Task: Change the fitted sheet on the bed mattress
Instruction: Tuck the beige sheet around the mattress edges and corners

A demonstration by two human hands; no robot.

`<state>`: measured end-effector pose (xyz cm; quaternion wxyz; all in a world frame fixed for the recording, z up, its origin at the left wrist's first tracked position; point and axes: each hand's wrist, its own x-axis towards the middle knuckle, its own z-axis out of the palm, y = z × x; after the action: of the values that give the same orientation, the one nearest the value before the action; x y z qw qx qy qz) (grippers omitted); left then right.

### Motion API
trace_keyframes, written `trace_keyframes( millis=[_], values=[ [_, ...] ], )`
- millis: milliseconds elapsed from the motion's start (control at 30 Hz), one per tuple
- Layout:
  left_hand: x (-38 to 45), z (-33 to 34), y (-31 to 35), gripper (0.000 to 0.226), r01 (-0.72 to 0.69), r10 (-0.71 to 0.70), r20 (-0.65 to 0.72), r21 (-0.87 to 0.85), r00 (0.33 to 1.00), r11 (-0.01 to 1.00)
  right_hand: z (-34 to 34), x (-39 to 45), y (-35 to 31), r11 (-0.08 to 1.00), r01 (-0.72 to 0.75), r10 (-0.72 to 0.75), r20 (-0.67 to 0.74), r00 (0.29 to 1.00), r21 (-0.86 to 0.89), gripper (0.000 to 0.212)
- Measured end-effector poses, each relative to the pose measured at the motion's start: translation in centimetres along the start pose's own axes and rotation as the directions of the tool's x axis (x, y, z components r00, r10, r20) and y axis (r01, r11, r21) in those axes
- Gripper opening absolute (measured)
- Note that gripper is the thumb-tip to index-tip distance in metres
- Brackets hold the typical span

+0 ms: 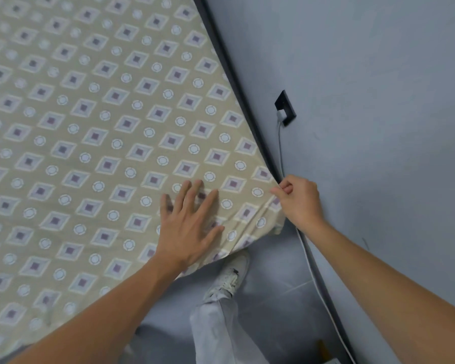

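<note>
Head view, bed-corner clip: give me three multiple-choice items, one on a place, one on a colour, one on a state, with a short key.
1. Where does the right hand grip the sheet?
A. at its corner by the wall
B. mid-bed
C. at the far edge

2. What is the sheet's ground colour?
A. navy
B. beige
C. red

3. How does the left hand lie?
A. clenched in a fist
B. flat on the sheet, fingers spread
C. lifted off the bed

Key: 1 A, the fingers pinch the corner beside the wall. 2 B, beige shows between the squares and circles. 3 B, the palm rests on the sheet with straight fingers.
</note>
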<state>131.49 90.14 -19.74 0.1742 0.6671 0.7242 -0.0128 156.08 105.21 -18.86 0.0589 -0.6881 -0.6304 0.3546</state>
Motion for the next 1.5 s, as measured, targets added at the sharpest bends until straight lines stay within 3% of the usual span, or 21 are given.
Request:
trace_keyframes(
  millis=[133,200,300,400,633,700,767,833,900,1033,1200,1400,1500],
  values=[
    [0.6,-0.5,-0.4,0.087,0.112,-0.112,0.039,0.004,0.993,0.994,-0.4,0.3,0.5,0.999,-0.023,0.023,0.014,1.000,-0.024,0.022],
    [1.0,-0.4,-0.5,0.093,0.145,-0.145,0.061,0.003,0.988,0.989,-0.2,0.8,0.0,0.998,-0.032,0.030,0.030,0.999,0.045,0.010],
    [1.2,0.2,-0.4,0.096,0.138,-0.138,0.040,0.006,0.990,0.990,-0.1,2.0,-0.3,0.962,-0.148,0.097,0.215,0.972,0.232,0.022],
    [1.0,0.9,-0.5,0.095,0.123,-0.123,0.003,0.006,0.992,0.992,0.0,2.0,0.5,0.989,-0.108,0.083,0.236,0.968,0.097,0.010],
    [1.0,0.8,-1.1,0.088,0.076,-0.076,-0.027,-0.012,0.997,0.997,-1.3,2.7,1.9,0.968,-0.223,0.231,0.068,0.970,-0.113,0.013],
    [1.0,0.5,-1.7,0.086,0.072,-0.074,-0.041,-0.039,0.996,0.997,-0.9,2.2,-0.2,0.988,-0.156,0.157,0.061,0.986,-0.013,0.013],
    [0.7,0.3,-2.6,0.083,0.095,-0.098,-0.043,-0.064,0.994,0.993,0.2,1.1,-3.7,0.997,0.051,-0.052,0.014,0.999,0.053,0.016],
    [0.1,0.1,-3.6,0.082,0.122,-0.125,-0.045,-0.070,0.991,0.990,2.1,-0.5,-7.3,0.946,0.319,-0.319,0.010,0.948,-0.060,0.031],
    [-0.9,-0.1,-5.3,0.081,0.162,-0.166,-0.046,-0.078,0.985,0.984,4.7,-1.8,-10.4,0.842,0.506,-0.492,0.120,0.862,-0.187,0.047],
    [-4.2,-0.3,-10.8,0.079,0.303,-0.308,-0.053,-0.091,0.950,0.949,11.2,-4.8,-15.3,0.708,0.644,-0.536,0.372,0.758,-0.292,0.064],
    [-11.0,-0.3,-19.8,0.078,0.486,-0.499,-0.069,-0.153,0.864,0.861,19.8,-10.5,-21.2,0.573,0.782,-0.616,0.500,0.608,-0.244,0.073],
    [-21.5,0.3,-29.2,0.082,0.669,-0.687,-0.031,-0.202,0.726,0.716,31.4,-17.9,-29.0,0.371,0.923,-0.687,0.638,0.348,-0.104,0.079],
    [-26.1,1.4,-31.0,0.080,0.640,-0.663,-0.053,-0.215,0.746,0.738,35.2,-20.8,-29.8,0.296,0.937,-0.663,0.666,0.340,-0.184,0.078]
  ],
)
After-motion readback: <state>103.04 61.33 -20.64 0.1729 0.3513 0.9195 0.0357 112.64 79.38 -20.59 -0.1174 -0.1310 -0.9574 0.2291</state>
